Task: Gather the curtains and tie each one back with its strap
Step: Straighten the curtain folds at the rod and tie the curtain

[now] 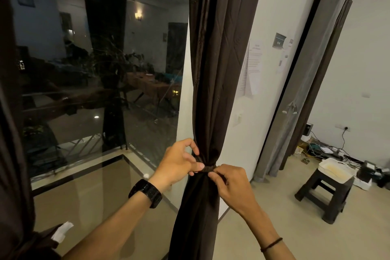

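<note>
No writing can be read: the printed sheet (255, 57) taped to the white wall (274, 2) right of centre carries lines too small and blurred, as does the small label (291, 41) beside the wall panel (279, 40).

The brown curtain (213, 69) was cloth with a faint sheen, cinched by a strap (208, 168) of the same fabric. Left of the curtain, window glass (84, 69) and floor tiles (95, 192) shone glossy; right of it stood a matt plastic stool (336, 207).
</note>
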A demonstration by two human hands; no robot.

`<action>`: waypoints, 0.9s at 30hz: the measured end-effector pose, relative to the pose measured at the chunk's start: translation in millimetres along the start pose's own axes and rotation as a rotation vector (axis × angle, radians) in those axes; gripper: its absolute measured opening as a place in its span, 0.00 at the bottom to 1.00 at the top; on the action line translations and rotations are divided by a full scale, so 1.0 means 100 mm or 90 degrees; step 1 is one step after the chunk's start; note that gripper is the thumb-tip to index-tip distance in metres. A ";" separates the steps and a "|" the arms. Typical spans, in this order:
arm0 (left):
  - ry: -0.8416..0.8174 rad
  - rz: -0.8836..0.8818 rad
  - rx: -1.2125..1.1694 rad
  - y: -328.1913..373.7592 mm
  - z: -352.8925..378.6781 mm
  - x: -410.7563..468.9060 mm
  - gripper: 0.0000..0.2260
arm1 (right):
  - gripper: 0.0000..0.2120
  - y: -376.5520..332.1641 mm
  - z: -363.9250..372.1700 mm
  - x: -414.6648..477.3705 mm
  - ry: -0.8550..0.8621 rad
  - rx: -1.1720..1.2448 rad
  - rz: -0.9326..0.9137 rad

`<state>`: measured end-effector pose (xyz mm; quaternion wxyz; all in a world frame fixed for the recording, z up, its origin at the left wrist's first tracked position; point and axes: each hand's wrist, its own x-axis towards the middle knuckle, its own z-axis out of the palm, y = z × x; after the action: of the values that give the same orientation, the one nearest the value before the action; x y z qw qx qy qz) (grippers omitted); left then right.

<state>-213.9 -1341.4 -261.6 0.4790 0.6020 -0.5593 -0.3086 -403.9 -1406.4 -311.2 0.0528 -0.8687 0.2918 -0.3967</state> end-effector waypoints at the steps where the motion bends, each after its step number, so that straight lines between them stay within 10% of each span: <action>1: 0.018 0.013 0.047 0.00 -0.03 0.00 0.14 | 0.10 0.02 -0.03 0.00 -0.010 -0.037 -0.028; 16: 0.136 0.149 0.188 0.01 -0.21 -0.05 0.18 | 0.16 0.33 -0.32 0.01 -0.069 -0.277 -0.102; 27: 0.270 0.633 0.469 0.43 0.49 0.08 0.11 | 0.23 0.19 -0.78 0.07 -0.031 -0.249 -0.026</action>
<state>-272.5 -1357.1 -238.0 0.4272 0.4439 -0.7336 0.2869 -464.9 -1414.6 -260.1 -0.1182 -0.8774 0.3440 -0.3127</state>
